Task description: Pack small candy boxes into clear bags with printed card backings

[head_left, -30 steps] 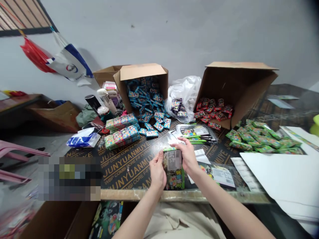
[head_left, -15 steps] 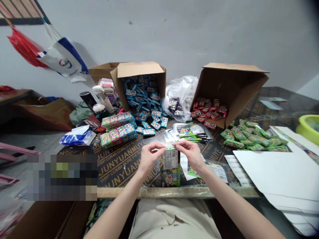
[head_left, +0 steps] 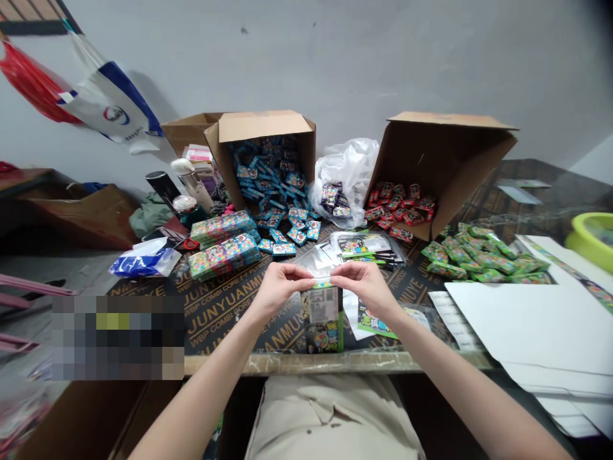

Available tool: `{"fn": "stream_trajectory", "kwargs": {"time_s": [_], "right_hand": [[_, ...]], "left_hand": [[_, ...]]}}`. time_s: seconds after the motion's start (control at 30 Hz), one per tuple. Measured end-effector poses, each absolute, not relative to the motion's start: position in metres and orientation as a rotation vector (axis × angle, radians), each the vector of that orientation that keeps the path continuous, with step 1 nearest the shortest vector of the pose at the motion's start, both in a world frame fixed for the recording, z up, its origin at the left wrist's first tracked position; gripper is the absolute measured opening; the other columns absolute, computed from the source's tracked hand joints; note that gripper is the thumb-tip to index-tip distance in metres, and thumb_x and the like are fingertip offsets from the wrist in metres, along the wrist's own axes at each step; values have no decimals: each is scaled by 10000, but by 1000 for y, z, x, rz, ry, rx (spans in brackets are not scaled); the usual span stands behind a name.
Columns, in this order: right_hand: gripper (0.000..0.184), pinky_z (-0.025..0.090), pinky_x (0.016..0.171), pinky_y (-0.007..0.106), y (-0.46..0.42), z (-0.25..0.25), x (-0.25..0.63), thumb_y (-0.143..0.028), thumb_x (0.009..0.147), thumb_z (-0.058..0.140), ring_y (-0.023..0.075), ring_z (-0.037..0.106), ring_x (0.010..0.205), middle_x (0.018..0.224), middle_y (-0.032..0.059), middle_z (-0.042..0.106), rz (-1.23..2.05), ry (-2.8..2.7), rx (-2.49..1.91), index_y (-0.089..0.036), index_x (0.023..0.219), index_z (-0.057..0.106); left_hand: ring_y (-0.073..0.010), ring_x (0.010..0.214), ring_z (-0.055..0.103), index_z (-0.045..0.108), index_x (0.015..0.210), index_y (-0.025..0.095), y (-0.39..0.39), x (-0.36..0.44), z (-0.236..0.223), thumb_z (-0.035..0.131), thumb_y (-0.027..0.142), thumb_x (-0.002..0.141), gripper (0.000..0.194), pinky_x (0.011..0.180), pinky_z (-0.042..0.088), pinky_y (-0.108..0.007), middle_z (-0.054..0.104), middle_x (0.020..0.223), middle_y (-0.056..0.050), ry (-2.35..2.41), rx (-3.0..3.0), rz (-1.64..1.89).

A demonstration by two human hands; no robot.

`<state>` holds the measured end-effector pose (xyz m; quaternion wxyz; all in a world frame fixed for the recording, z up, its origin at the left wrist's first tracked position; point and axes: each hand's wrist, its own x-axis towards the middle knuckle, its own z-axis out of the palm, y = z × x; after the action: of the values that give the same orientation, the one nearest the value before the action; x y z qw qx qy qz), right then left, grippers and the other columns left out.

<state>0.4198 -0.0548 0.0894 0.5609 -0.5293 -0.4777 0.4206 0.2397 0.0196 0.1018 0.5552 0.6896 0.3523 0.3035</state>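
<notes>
A printed plastic pouch (head_left: 324, 322), black with a green edge and colourful lettering, lies near the table's front edge. My left hand (head_left: 282, 287) pinches its top edge at the left corner, thumb against fingers. At the right corner, my right hand (head_left: 366, 287) pinches the same edge. A clear film strip shows just beyond the fingertips. Partly under my right forearm lies another printed pouch (head_left: 376, 322) with a white sheet. Behind my hands is a stack of similar pouches (head_left: 366, 245).
Small blue packets spill from a cardboard box (head_left: 263, 128); red packets lie in another box (head_left: 454, 172). Green packets (head_left: 472, 255) are heaped at right, beside white card sheets (head_left: 507, 326). Bundled boxes (head_left: 225, 255) and bottles (head_left: 191, 182) stand at left. A plastic bag (head_left: 352, 166) holds purple packets.
The view has shifted slightly. Both hands still grip the pouch's top edge, and the pouch now lies flatter and more fully in sight below them.
</notes>
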Motion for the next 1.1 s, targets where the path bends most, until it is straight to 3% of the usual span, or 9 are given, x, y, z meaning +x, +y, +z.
{"fn": "stream_trajectory", "kwargs": {"time_s": [0.23, 0.37, 0.53, 0.63, 0.73, 0.83, 0.97, 1.1], "right_hand": [[145, 468, 612, 277, -56, 84, 422, -300, 657, 695, 149, 593, 615, 678, 16, 664, 935, -1200, -1273, -171, 720, 677], [154, 467, 652, 305, -65, 89, 428, -331, 740, 628, 171, 597, 660, 702, 23, 669, 808, -1383, -1273, -190, 728, 689], [253, 437, 814, 339, -57, 76, 455, -346, 861, 465, 192, 598, 911, 967, 43, 669, 816, -1623, -1271, -214, 930, 669], [260, 395, 847, 356, -40, 42, 475, -310, 821, 520, 204, 555, 991, 1071, 65, 627, 600, -1694, -1577, -205, 1042, 608], [251, 352, 828, 395, -26, 5, 487, -249, 707, 640, 230, 551, 908, 897, 60, 660, 528, -1795, -1770, -185, 949, 624], [185, 323, 794, 381, -19, -16, 491, -225, 678, 658, 214, 535, 816, 712, 20, 644, 550, -1882, -1821, -186, 857, 633], [36, 298, 767, 349, -15, -24, 494, -209, 686, 651, 197, 516, 772, 634, 8, 615, 559, -2016, -1825, -178, 702, 647], [62, 290, 759, 339, -13, -30, 497, -199, 693, 647, 186, 514, 760, 635, 9, 616, 535, -2123, -1786, -169, 638, 641]], "left_hand": [[-138, 615, 569, 662, 624, 140, 11, 242, 106, 633, 227, 672, 104, 554, 429, -230, 635, 654, -40, 807, 2040, 796], [-130, 640, 546, 663, 664, 156, 5, 242, 103, 615, 252, 730, 126, 599, 422, -239, 600, 693, -40, 699, 2317, 845], [-125, 675, 498, 679, 946, 233, 3, 239, 100, 487, 249, 839, 220, 606, 396, -232, 517, 731, -19, 690, 2523, 719], [-121, 672, 482, 681, 961, 263, 3, 238, 99, 459, 257, 855, 246, 601, 392, -230, 499, 733, -17, 677, 2564, 701], [-124, 684, 484, 691, 929, 257, 3, 239, 98, 450, 240, 855, 253, 604, 400, -234, 502, 740, -24, 677, 2580, 717], [-128, 695, 497, 693, 916, 246, 3, 242, 96, 476, 261, 843, 230, 616, 416, -240, 518, 759, -30, 682, 2560, 744], [-138, 755, 540, 699, 871, 214, 1, 247, 93, 529, 261, 819, 185, 665, 433, -250, 568, 828, -45, 679, 2439, 802], [-132, 714, 565, 700, 808, 195, 0, 250, 92, 535, 209, 809, 166, 656, 437, -242, 605, 794, -40, 677, 2334, 827]]}}
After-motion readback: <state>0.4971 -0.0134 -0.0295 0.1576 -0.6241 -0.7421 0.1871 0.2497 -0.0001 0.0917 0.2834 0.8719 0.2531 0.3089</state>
